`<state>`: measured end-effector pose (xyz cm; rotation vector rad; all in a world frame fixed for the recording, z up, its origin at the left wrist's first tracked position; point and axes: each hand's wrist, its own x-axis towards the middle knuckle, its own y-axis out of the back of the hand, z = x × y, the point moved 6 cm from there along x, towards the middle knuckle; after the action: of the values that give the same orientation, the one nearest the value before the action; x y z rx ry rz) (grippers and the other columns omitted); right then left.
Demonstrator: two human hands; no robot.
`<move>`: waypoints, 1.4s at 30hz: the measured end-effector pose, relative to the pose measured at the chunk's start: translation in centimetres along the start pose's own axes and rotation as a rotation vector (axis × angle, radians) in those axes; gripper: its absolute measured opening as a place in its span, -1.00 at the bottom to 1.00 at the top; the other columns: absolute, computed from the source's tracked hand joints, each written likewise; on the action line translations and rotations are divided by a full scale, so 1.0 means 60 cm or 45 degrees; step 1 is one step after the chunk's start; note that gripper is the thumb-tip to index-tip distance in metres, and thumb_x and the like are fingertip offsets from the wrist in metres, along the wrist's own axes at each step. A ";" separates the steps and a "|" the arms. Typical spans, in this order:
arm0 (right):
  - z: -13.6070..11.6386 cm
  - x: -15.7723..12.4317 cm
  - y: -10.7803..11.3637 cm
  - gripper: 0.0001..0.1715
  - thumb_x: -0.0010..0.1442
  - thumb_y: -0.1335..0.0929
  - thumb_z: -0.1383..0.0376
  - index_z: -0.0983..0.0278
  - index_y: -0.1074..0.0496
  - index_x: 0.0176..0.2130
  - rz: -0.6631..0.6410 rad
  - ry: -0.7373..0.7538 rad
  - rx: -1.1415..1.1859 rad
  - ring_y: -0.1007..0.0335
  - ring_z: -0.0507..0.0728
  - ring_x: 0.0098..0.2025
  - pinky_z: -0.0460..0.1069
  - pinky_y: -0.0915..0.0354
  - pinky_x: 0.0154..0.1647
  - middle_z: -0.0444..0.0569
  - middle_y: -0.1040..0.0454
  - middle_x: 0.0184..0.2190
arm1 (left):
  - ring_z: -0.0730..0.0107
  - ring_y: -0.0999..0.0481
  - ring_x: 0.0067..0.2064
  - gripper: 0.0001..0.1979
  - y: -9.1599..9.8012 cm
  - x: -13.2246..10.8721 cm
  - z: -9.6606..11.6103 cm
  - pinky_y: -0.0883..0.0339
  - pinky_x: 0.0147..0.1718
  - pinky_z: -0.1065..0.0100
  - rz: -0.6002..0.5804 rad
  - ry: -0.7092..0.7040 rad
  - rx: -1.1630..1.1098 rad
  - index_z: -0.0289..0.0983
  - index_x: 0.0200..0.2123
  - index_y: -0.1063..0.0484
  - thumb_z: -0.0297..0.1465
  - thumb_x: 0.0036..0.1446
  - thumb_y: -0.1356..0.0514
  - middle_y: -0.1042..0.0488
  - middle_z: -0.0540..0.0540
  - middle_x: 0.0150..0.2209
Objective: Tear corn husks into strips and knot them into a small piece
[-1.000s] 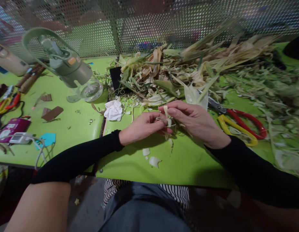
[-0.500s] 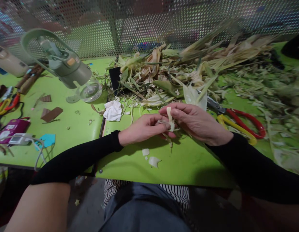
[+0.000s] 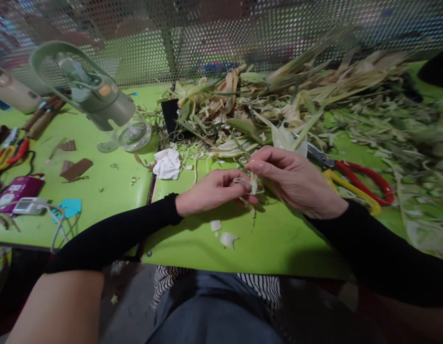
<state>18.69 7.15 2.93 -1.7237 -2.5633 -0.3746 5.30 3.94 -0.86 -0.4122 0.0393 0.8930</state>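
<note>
Thumb and fingers of my left hand (image 3: pixel 219 190) are closed on a small folded piece of pale corn husk (image 3: pixel 254 185), with thin ends hanging below it. Against its upper end, my right hand (image 3: pixel 291 177) is pinched, thumb against index finger; the husk's top is hidden behind these fingers. Scraps of husk (image 3: pixel 228 240) lie on the green table (image 3: pixel 193 243) just in front of my hands. To the right of my right hand rest scissors with one red and one yellow handle (image 3: pixel 364 184), their blades partly under husk.
A large heap of corn husks (image 3: pixel 236 110) spreads along the back and right. Left of it stand a green-lidded bottle (image 3: pixel 107 105) and a crumpled tissue (image 3: pixel 167 164). Farther left lie a purple box (image 3: pixel 19 193), a white cable and more scissors (image 3: pixel 10 155). A perforated metal screen (image 3: pixel 142 57) borders the back.
My right hand has shifted slightly up, its thumb and index finger now pressed together over the upright end of the husk strip, which showed clearly before. My left hand has stayed put.
</note>
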 end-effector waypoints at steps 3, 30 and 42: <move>-0.043 -0.004 0.000 -0.75 0.33 -0.48 0.08 0.12 -0.59 -0.35 -0.047 0.407 -0.483 -0.50 0.12 -0.29 0.09 -0.40 -0.16 -0.10 -0.61 -0.36 | 0.46 -0.66 -0.23 -0.89 0.004 0.000 -0.002 -0.51 -0.07 0.33 0.028 0.063 -0.010 -0.34 -0.26 -0.45 -0.43 0.35 -0.25 -0.65 -0.12 -0.28; -0.053 -0.014 -0.009 -0.90 0.30 -0.39 0.23 0.10 -0.52 -0.30 -0.392 0.498 -0.810 -0.46 0.24 -0.19 0.18 -0.38 -0.08 -0.07 -0.55 -0.38 | 0.52 -0.59 -0.32 -0.80 0.001 0.000 -0.006 -0.45 -0.12 0.36 0.110 0.194 -0.204 -0.38 -0.35 -0.49 -0.53 0.37 -0.18 -0.61 -0.09 -0.37; -0.062 -0.018 -0.033 -0.81 0.32 -0.30 0.35 0.17 -0.40 -0.36 -0.429 0.636 -0.993 -0.32 0.17 -0.30 0.16 -0.27 0.02 -0.12 -0.45 -0.48 | 0.60 -0.50 -0.42 -0.80 0.003 0.001 0.000 -0.39 -0.22 0.42 0.214 0.156 -0.185 -0.37 -0.39 -0.49 -0.57 0.33 -0.19 -0.55 -0.01 -0.39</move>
<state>16.89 4.67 5.99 -1.0523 -2.4332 -1.7446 5.21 4.04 -0.94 -0.6059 0.1232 1.0386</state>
